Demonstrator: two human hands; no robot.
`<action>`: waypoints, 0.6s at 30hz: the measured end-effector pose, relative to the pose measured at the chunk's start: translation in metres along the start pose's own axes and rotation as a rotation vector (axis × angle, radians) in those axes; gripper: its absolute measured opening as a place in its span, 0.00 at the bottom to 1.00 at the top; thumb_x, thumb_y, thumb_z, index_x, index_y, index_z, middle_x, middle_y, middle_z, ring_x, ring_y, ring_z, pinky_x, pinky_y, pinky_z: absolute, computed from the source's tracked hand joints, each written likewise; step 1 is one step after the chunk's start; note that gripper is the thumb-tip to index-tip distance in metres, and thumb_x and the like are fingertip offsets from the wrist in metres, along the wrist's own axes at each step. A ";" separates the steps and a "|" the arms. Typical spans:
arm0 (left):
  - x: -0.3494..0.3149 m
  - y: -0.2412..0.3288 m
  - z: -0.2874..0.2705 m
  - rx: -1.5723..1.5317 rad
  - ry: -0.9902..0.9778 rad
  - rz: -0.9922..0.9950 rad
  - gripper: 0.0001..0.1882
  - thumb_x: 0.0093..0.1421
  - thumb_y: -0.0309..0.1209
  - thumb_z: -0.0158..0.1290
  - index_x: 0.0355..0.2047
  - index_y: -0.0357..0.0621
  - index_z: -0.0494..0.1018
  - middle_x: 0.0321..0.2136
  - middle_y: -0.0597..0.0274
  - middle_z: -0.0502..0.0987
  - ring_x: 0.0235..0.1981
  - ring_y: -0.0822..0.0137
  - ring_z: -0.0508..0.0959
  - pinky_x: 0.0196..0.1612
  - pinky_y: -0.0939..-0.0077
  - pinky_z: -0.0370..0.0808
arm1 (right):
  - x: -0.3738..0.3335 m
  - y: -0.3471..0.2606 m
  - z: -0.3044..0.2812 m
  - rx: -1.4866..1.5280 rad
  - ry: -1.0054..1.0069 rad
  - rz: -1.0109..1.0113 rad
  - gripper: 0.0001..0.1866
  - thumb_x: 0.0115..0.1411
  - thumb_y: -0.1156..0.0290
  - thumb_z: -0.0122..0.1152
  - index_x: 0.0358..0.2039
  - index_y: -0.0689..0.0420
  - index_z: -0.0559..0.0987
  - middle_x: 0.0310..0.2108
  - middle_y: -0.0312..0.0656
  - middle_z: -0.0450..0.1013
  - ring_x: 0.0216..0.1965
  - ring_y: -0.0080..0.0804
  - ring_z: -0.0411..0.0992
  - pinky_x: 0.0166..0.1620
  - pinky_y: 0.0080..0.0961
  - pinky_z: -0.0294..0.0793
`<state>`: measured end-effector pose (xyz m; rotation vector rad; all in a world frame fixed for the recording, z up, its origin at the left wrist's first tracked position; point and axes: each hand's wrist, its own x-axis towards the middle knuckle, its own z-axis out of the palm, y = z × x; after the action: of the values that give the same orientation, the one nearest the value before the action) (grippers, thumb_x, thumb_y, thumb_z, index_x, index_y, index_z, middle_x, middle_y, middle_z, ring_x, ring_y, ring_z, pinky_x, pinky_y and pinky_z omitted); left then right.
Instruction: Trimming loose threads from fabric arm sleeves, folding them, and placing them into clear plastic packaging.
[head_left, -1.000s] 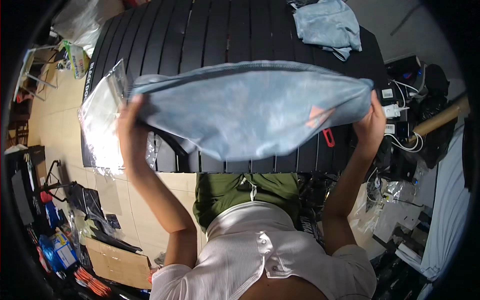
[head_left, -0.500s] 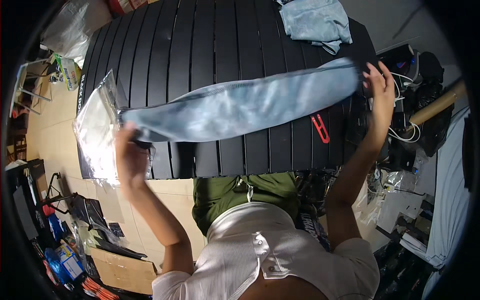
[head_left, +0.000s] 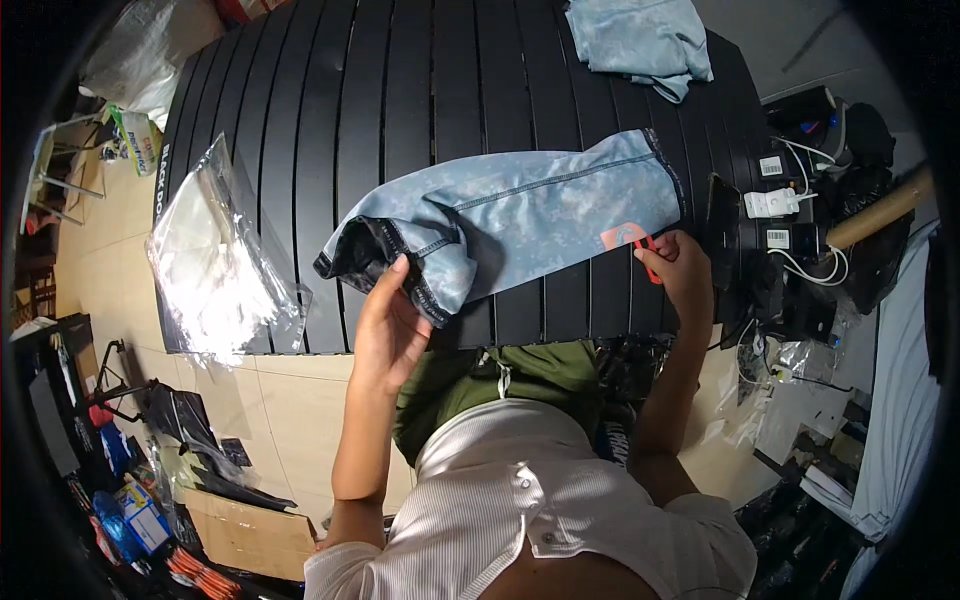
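A light blue mottled cloth piece point(head_left: 545, 205), long and sleeve-like with dark stitched edges, lies across the slatted black table point(head_left: 390, 100). Its left end is folded back, baring a dark inside. My left hand point(head_left: 388, 335) is closed on the dark edge of that fold, thumb on top. At the cloth's right end, my right hand point(head_left: 685, 275) pinches a small flat red tool with a slot point(head_left: 650, 258), whose upper part is at an orange-red patch point(head_left: 622, 236) on the cloth's lower edge.
Clear plastic bags point(head_left: 225, 270) lie at the table's left. A folded light blue cloth point(head_left: 645, 40) rests at the far right. Beyond the right edge are a white plug adapter point(head_left: 770, 204), cables and a cardboard tube point(head_left: 880, 210). Flattened cardboard point(head_left: 245, 530) lies lower left.
The cloth, stretched out and blurred before, now rests with its left end folded back. My left hand has moved right onto the fold. My right hand has come down and taken the red tool.
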<state>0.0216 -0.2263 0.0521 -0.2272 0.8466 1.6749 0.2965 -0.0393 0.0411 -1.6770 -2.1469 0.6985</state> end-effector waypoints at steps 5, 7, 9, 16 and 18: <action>-0.011 0.006 0.004 -0.008 -0.067 0.031 0.14 0.61 0.36 0.45 0.41 0.38 0.68 0.37 0.59 0.75 0.38 0.68 0.76 0.44 0.74 0.73 | -0.001 0.010 -0.006 -0.129 -0.183 -0.042 0.14 0.45 0.69 0.65 0.26 0.63 0.70 0.17 0.41 0.66 0.20 0.26 0.64 0.27 0.24 0.66; -0.016 0.007 0.009 -0.009 -0.046 0.032 0.14 0.61 0.35 0.45 0.39 0.36 0.70 0.34 0.58 0.76 0.36 0.69 0.77 0.42 0.76 0.74 | -0.010 0.010 -0.012 -0.194 -0.029 -0.127 0.13 0.49 0.70 0.60 0.22 0.63 0.66 0.16 0.42 0.63 0.19 0.25 0.63 0.25 0.25 0.64; -0.021 0.009 0.014 -0.041 -0.073 0.017 0.13 0.61 0.34 0.44 0.38 0.36 0.70 0.34 0.58 0.76 0.36 0.68 0.77 0.41 0.77 0.74 | -0.010 0.020 -0.023 -0.255 -0.018 -0.079 0.11 0.50 0.71 0.58 0.24 0.62 0.66 0.16 0.43 0.62 0.19 0.25 0.63 0.25 0.26 0.63; -0.020 0.009 0.008 -0.106 -0.351 0.001 0.12 0.60 0.27 0.40 0.40 0.32 0.66 0.37 0.54 0.73 0.39 0.65 0.74 0.46 0.70 0.70 | -0.024 -0.024 -0.051 0.170 0.292 0.020 0.06 0.55 0.77 0.52 0.34 0.58 0.68 0.24 0.33 0.67 0.24 0.18 0.63 0.26 0.18 0.62; -0.021 0.010 0.014 -0.112 -0.370 -0.006 0.13 0.61 0.27 0.39 0.43 0.31 0.64 0.40 0.52 0.72 0.42 0.63 0.73 0.48 0.67 0.69 | -0.031 -0.058 -0.042 0.326 0.335 -0.039 0.06 0.55 0.77 0.52 0.34 0.58 0.68 0.25 0.31 0.65 0.25 0.16 0.61 0.27 0.14 0.60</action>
<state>0.0230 -0.2340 0.0777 0.0064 0.4753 1.6922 0.2803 -0.0726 0.1096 -1.4579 -1.7252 0.6598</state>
